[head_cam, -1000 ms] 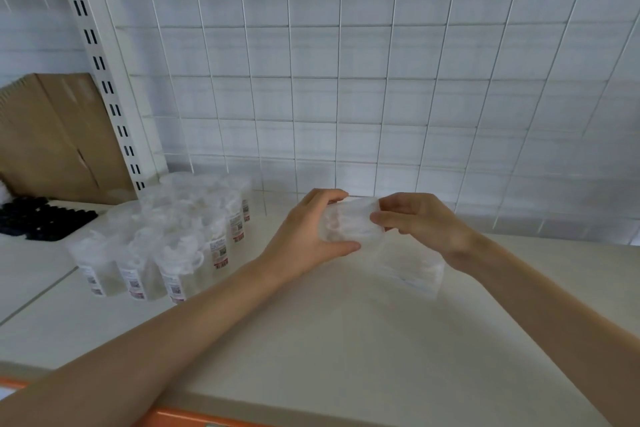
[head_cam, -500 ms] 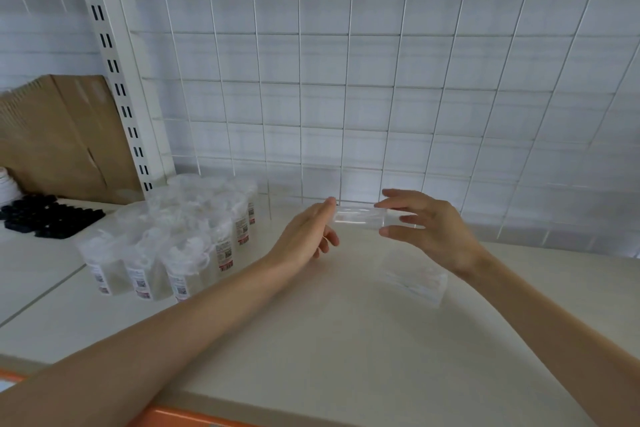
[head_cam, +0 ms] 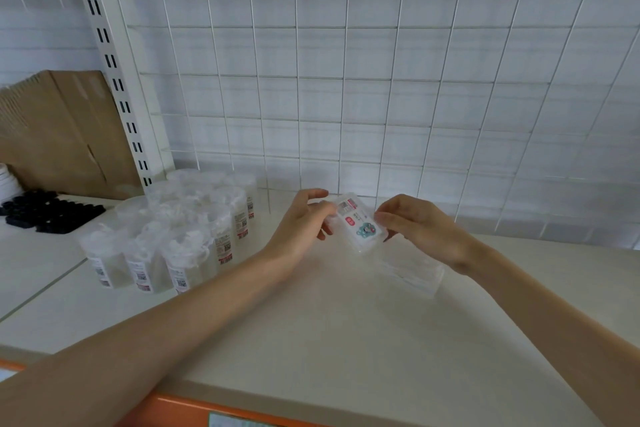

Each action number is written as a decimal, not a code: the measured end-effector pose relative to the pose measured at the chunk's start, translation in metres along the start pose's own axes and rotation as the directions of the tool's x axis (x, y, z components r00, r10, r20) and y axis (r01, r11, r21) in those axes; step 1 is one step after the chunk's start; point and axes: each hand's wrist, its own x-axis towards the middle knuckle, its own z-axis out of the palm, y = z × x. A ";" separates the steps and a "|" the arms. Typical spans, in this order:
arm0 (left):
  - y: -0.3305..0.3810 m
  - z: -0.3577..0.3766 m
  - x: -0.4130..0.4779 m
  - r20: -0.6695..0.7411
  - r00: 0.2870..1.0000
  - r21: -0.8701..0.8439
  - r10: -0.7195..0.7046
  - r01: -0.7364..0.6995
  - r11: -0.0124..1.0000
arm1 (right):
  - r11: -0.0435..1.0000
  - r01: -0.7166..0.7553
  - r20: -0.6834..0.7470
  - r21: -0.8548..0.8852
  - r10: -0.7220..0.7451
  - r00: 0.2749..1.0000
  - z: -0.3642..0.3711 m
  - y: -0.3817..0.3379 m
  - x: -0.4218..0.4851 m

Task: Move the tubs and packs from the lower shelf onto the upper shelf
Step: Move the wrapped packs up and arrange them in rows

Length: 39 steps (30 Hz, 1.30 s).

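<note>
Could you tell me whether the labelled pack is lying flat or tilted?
Tilted: left hand and right hand hold the labelled pack slanted, label toward the camera.

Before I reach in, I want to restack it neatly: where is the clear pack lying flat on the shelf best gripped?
Probably pinch the clear pack across its long edges, coming from above and the front. It lies flat on the shelf, its sides free; the right hand hangs over its far side.

– What is the person wearing?
– Nothing shows on the arms: the left forearm point(head_cam: 173, 315), lower left of the frame, and the right forearm point(head_cam: 554, 315), lower right, are bare.
– And the hands?
– Left hand point(head_cam: 298, 222) and right hand point(head_cam: 422, 229) are bare, with slim fingers.
</note>
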 end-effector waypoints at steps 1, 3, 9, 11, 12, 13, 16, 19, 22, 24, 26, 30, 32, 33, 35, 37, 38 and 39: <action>0.001 0.000 -0.001 0.003 1.000 0.012 0.020 -0.020 1.000 | 1.000 -0.003 0.006 0.005 0.003 1.000 0.002 0.000 0.000; 0.002 0.000 -0.003 0.016 0.998 0.036 0.058 -0.058 0.998 | 0.999 -0.010 0.037 -0.036 0.012 0.999 0.003 -0.001 -0.001; 0.001 0.000 -0.003 0.055 0.997 0.106 0.053 -0.059 0.993 | 0.996 -0.019 -0.027 -0.085 0.016 0.999 0.008 0.000 -0.001; -0.003 0.000 -0.003 0.104 0.994 0.201 0.046 -0.066 0.977 | 0.990 -0.028 -0.087 -0.139 0.016 0.996 0.012 0.003 0.000; -0.006 0.001 -0.005 0.125 0.991 0.271 0.055 -0.087 0.959 | 0.986 -0.046 -0.107 -0.161 0.029 0.994 0.013 0.004 0.000; -0.008 0.001 -0.006 0.147 0.987 0.341 0.069 -0.116 0.933 | 0.982 -0.066 -0.118 -0.177 0.045 0.992 0.014 0.004 0.001; -0.012 0.006 -0.012 0.197 0.972 0.443 0.129 -0.206 0.873 | 0.973 -0.102 -0.119 -0.207 0.078 0.990 0.016 0.004 0.003; -0.015 0.009 -0.012 0.191 0.967 0.448 0.170 -0.240 0.861 | 0.948 -0.088 -0.062 -0.305 0.072 0.995 0.019 0.001 0.000; -0.013 0.005 -0.009 0.186 0.974 0.495 0.126 -0.204 0.845 | 0.878 -0.034 0.021 -0.477 0.050 0.999 0.018 0.003 -0.003; -0.011 -0.001 -0.008 0.167 0.984 0.550 0.069 -0.151 0.821 | 0.827 -0.003 0.078 -0.562 0.057 0.995 0.013 0.004 -0.005; -0.010 -0.007 -0.006 0.150 0.988 0.619 0.039 -0.125 0.775 | 0.812 0.002 0.123 -0.583 0.086 0.989 0.004 0.002 -0.007; -0.014 -0.016 0.000 0.197 0.966 0.805 0.166 -0.256 0.535 | 0.764 0.006 0.160 -0.646 0.127 0.979 -0.011 0.004 -0.007; -0.016 -0.018 0.001 0.198 0.948 0.856 0.249 -0.291 0.427 | 0.761 -0.016 0.142 -0.649 0.142 0.980 -0.014 0.008 -0.005; -0.017 -0.018 0.002 0.203 0.938 0.886 0.281 -0.298 0.355 | 0.764 -0.023 0.126 -0.644 0.135 0.983 -0.014 0.010 -0.005; -0.017 -0.018 0.001 0.212 0.931 0.932 0.298 -0.284 0.225 | 0.776 -0.008 0.090 -0.630 0.083 0.992 -0.011 0.012 -0.003; -0.014 -0.015 -0.002 0.209 0.937 0.953 0.280 -0.259 0.156 | 0.797 0.022 0.068 -0.603 0.024 0.997 -0.006 0.014 -0.002; -0.014 -0.014 -0.005 0.205 0.943 0.961 0.264 -0.245 0.128 | 0.809 0.033 0.066 -0.587 0.007 0.998 -0.003 0.015 -0.002; -0.014 -0.012 -0.007 0.200 0.949 0.968 0.243 -0.230 0.098 | 0.818 0.042 0.067 -0.573 -0.005 0.998 -0.001 0.017 -0.001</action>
